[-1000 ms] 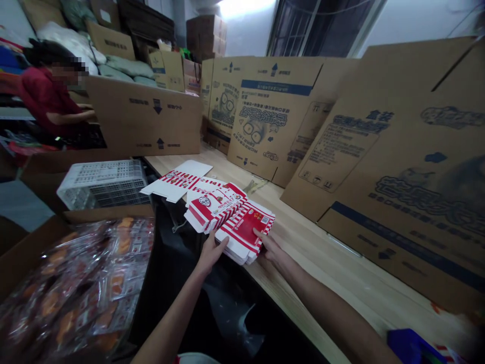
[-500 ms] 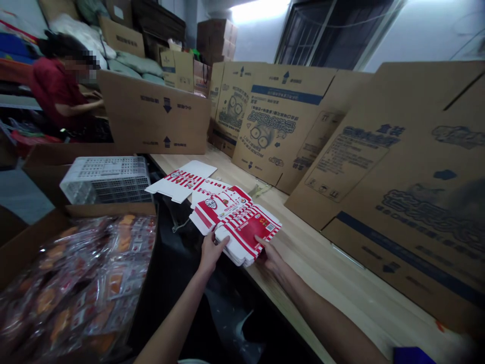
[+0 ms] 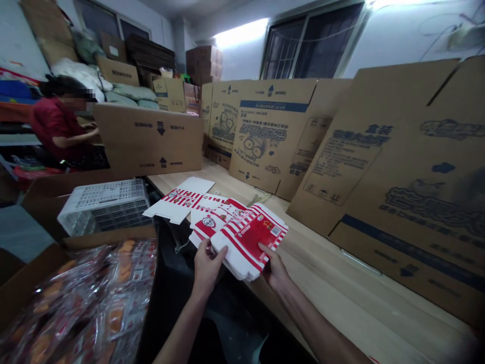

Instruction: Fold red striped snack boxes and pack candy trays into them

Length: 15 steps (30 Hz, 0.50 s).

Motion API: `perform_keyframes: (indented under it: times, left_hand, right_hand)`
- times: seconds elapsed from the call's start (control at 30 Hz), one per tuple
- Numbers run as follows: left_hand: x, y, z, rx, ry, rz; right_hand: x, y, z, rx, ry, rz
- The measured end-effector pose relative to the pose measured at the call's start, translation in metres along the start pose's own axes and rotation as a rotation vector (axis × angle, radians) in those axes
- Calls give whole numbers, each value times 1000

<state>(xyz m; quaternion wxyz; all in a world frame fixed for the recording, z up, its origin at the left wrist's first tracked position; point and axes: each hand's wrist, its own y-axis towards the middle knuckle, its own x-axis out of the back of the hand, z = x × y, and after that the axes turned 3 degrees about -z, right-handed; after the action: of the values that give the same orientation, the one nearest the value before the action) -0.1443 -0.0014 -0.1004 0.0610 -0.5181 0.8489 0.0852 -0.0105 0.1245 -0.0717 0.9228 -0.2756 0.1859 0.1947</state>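
Holding striped cartons (image 3: 248, 241) are the left hand (image 3: 206, 266) and right hand (image 3: 276, 270).

Rectangular flat card cartons (image 3: 242, 241), striped red and white, bear a solid red panel (image 3: 259, 234). Brown corrugated cardboard sheets (image 3: 382, 177) at right carry navy bands; near left, clear plastic packets (image 3: 123, 283) show orange; the wooden tabletop (image 3: 341, 285) is pale beige.

- The left hand (image 3: 207, 265), toward seven o'clock from the picture's middle, is bare, with slim fingers and a rounded thumb.
- The left forearm (image 3: 187, 318) is bare, slender, narrowing to the wrist.
- The right hand (image 3: 276, 270), toward five o'clock, is bare also.
- The right forearm (image 3: 310, 318) is bare, long, and widens toward the elbow.
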Motion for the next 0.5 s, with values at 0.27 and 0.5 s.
perform_keyframes:
  times: [0.27,0.5]
  left_hand:
    - [9,73,-29,-105,-7,-73]
    - [16,125,-11,-125,278,-137]
  right_hand:
    - [-78,28,20,118,25,81]
    - [-98,79,16,48,-416,54]
